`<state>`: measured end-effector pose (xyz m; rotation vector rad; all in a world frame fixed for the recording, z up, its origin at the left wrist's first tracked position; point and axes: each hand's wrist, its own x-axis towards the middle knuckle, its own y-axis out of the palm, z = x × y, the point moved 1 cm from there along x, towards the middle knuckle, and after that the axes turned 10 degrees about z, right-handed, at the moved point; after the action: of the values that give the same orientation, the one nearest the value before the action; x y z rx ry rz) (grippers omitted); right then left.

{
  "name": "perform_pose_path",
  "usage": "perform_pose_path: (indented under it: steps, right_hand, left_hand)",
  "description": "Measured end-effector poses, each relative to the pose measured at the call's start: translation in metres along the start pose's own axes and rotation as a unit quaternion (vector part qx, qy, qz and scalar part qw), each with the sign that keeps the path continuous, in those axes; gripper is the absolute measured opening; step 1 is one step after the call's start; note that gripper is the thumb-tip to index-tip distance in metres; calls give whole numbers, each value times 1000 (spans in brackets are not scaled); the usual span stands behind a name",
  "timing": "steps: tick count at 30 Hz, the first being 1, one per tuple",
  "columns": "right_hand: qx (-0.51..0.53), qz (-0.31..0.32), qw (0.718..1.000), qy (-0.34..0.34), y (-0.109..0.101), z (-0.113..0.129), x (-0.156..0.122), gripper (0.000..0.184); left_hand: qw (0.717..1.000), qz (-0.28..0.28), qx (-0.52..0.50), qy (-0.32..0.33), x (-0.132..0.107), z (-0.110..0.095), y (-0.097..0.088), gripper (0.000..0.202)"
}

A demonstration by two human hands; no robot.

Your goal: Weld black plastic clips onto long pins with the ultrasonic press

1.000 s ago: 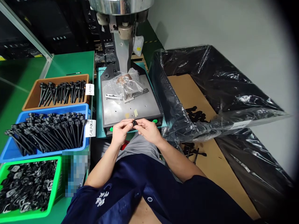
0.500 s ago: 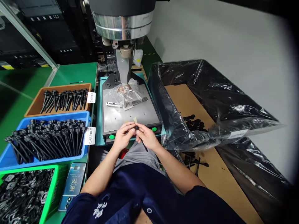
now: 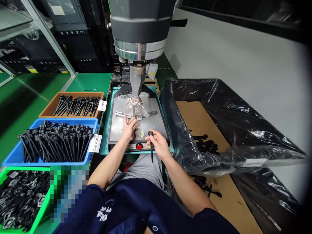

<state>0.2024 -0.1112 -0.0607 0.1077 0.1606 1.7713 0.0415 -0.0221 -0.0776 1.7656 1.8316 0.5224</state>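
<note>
My right hand (image 3: 158, 143) pinches a black ribbed rod with a wide head (image 3: 151, 148), head up and shaft hanging down, over the front edge of the press base. My left hand (image 3: 129, 128) is over the metal base plate (image 3: 117, 130), with fingers apart and nothing in them. Its fingertips are at the small metal fixture (image 3: 136, 115); whether they touch it I cannot tell. Clear plastic film (image 3: 126, 101) covers part of the fixture. The press's metal horn (image 3: 136, 81) stands right above.
On the left are an orange bin (image 3: 44, 112) and a blue bin (image 3: 48, 160) of similar rods, and a green bin (image 3: 45, 213) of small black parts. A plastic-lined box (image 3: 187, 113) with black pieces stands right. A red button (image 3: 139, 147) is on the base's front.
My hands, together around the rod before, have separated. The left has moved forward to the fixture and opened; the right keeps the rod, now upright. The camera view has shifted.
</note>
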Motion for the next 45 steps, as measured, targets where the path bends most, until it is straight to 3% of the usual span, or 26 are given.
perform_pose_path:
  steps: [2, 4, 7, 12, 16, 19, 23, 26, 30, 36, 39, 45]
  right_hand:
    - [-13, 12, 1000, -6, -1, -1, 1, 45]
    - [-12, 18, 1000, -9, -2, -1, 4, 45]
    - [17, -2, 1000, 0, -5, -3, 11, 47]
    - [95, -71, 993, 28, -14, -11, 30, 47]
    - [119, -90, 988, 47, -20, -11, 51, 43]
    - [114, -42, 990, 79, -15, -7, 67, 43]
    - [73, 121, 985, 100, 6, -4, 89, 43]
    - [35, 156, 986, 47, 25, -3, 108, 42]
    - [-69, 56, 992, -86, 36, 7, 128, 43]
    - [-236, -95, 935, -246, 29, 31, 139, 33]
    - [-247, -128, 925, -259, 25, 40, 150, 31]
    - [-190, -71, 952, -229, 25, 49, 182, 29]
  left_hand:
    - [998, -27, -14, 55, 1, -4, -1, 97]
    - [995, -43, -29, 84, 3, -8, -2, 94]
    - [995, -29, -43, 91, 9, -15, -1, 79]
    - [994, 1, -19, 107, 10, -30, 10, 92]
    - [996, 8, -14, 93, 8, -50, 14, 81]
    - [997, -20, -44, 61, 9, -66, 15, 69]
    - [993, -21, -113, 25, 13, -77, 18, 57]
    - [990, -21, -136, 17, 15, -78, 20, 56]
    - [989, -36, -142, 22, 18, -80, 21, 58]
    - [991, -33, -124, 23, 24, -83, 20, 62]
    - [992, -24, -122, 25, 30, -85, 20, 65]
    - [995, -12, -97, 26, 43, -93, 23, 65]
